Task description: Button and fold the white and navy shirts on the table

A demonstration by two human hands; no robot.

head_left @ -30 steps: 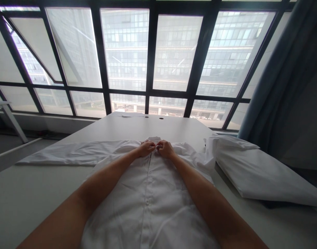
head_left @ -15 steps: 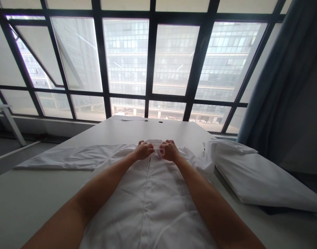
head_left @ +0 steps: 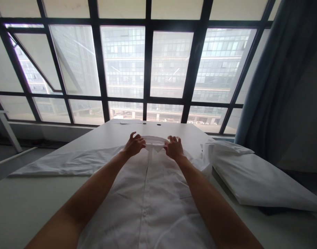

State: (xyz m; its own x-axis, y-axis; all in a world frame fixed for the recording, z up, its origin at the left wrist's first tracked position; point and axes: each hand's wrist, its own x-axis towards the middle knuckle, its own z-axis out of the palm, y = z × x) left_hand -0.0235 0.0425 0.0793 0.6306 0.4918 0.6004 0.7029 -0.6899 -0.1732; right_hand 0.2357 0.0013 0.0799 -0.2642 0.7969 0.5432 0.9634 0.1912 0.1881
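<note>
A white button-up shirt [head_left: 158, 204] lies front side up, its button placket running down the middle and its collar [head_left: 155, 141] at the far end. My left hand [head_left: 134, 144] pinches the left side of the collar between thumb and fingers. On the collar's other side, my right hand [head_left: 174, 147] grips the fabric with its fingers bent. Between the two hands the collar is stretched out, with a collar point showing near the right hand. One sleeve [head_left: 70, 162] lies spread out to the left. The shirt's right sleeve is bunched and partly hidden behind my right forearm.
The shirt rests on a white table [head_left: 23, 200]. A padded board under white cloth [head_left: 259, 180] sits at the right. Beyond the table stand dark-framed windows [head_left: 124, 62], and a blue-grey curtain [head_left: 274, 83] hangs at the right. Another white table's leg [head_left: 9, 133] shows at left.
My hands have moved apart, the left one leftward and the right one slightly right, and the collar between them is spread wider. The view has tilted up a little.
</note>
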